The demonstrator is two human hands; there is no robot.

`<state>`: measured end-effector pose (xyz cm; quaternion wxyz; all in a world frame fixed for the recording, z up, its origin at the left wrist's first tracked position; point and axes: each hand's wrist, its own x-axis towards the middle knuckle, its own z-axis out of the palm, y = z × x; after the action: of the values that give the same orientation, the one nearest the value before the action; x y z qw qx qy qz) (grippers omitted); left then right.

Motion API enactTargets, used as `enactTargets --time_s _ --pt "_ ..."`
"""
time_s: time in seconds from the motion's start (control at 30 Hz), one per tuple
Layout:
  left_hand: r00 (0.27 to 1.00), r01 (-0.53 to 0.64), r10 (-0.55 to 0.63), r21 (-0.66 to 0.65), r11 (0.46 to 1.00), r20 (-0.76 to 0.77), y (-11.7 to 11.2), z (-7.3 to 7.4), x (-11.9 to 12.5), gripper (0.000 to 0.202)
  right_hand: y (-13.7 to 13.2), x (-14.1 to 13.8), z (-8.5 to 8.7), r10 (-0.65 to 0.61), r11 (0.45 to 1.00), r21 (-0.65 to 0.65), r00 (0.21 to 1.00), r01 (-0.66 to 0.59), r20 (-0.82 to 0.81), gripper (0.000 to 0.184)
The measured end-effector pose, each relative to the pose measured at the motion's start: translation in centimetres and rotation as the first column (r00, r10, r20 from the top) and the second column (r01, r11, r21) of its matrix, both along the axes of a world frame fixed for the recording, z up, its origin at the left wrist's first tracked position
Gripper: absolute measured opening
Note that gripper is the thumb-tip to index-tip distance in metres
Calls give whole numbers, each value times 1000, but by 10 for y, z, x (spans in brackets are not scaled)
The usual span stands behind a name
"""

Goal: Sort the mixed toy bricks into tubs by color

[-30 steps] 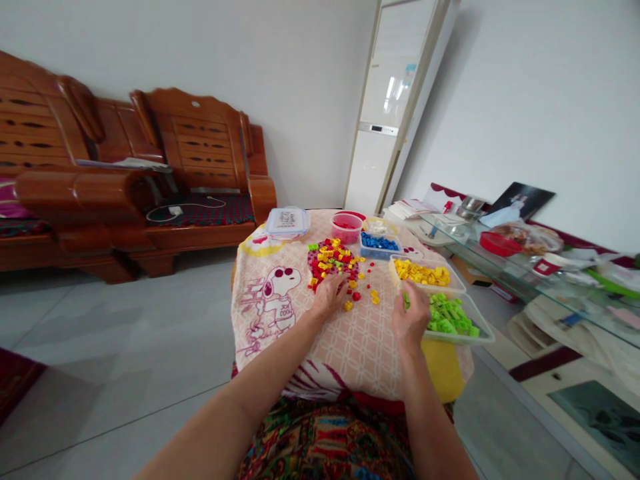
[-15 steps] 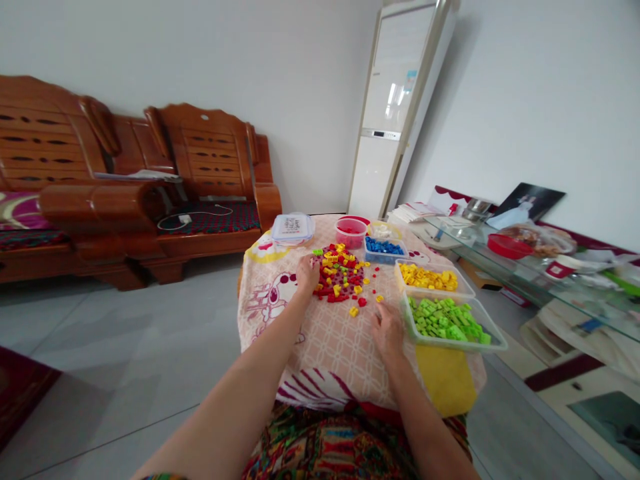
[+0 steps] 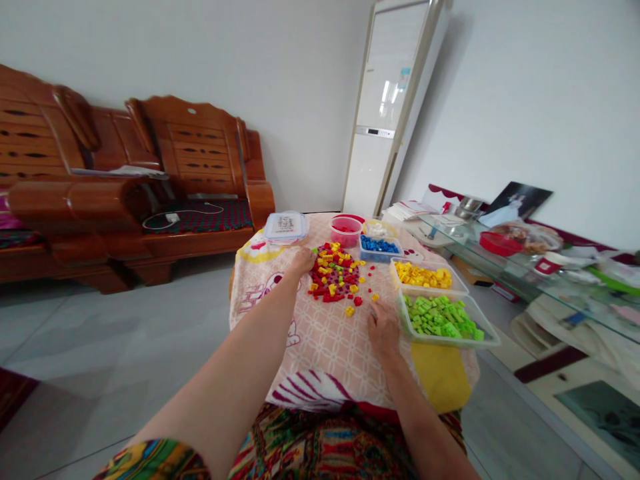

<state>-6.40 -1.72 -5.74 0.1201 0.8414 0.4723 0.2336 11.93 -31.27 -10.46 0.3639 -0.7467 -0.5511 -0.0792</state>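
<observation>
While left hand (image 3: pixel 303 257) touches brick pile (image 3: pixel 334 275), right hand (image 3: pixel 383 327) rests on tablecloth (image 3: pixel 327 340)

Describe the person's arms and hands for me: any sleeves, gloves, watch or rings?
The left hand and right hand are bare: no gloves, and no watch or ring shows. Forearms are uncovered. A short sleeve in a yellow, green and red print covers the left upper arm, matching the patterned garment over the lap.

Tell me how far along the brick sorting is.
Done: green bricks, yellow bricks, blue bricks and red bricks lie in separate tubs. In hand: the left hand touches the edge of the pile; the right hand rests on the cloth by loose bricks. Left: the pile, mostly red and yellow.
</observation>
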Motion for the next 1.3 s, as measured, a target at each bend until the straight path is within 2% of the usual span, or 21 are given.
enactTargets --time_s 0.3,0.4,0.47,0.57,0.67,0.77,0.87,0.97,1.07,1.17,1.3 --pt "997 -72 71 20 997 26 -14 2 -10 29 1 1 -2 5 1000 14 1000 -5 15 36" --pt "987 -101 94 51 994 132 -23 5 -7 29 0 1 -1 12 1000 25 999 -13 31 37" --pt "966 -86 60 95 992 250 -36 7 -4 30 -1 1 -1 19 999 26 999 -20 40 37" --pt "935 33 -93 177 984 342 -67 7 4 29 -1 1 0 20 999 32 999 -22 48 34" --pt "913 216 -276 218 952 301 -107 3 12 27 -2 0 1 23 998 51 999 -25 46 31" --pt "870 359 -414 231 904 267 -145 -2 19 26 -3 -2 5 40 994 98 999 -43 37 31" --pt "804 507 -553 234 829 218 -173 -5 22 27 -4 -4 10 76 984 158 997 -79 24 36" --pt "748 600 -641 240 763 169 -189 -4 22 29 -3 -4 12 117 979 167 993 -117 8 41" --pt "704 646 -688 243 724 179 -196 0 22 30 -2 -4 13 134 981 145 991 -131 -12 43" --pt "680 660 -701 235 713 217 -200 2 22 30 -3 -5 14 127 985 122 991 -123 -28 42" --pt "684 670 -695 186 718 221 -203 3 21 30 -4 -6 18 108 989 105 993 -102 -48 39"
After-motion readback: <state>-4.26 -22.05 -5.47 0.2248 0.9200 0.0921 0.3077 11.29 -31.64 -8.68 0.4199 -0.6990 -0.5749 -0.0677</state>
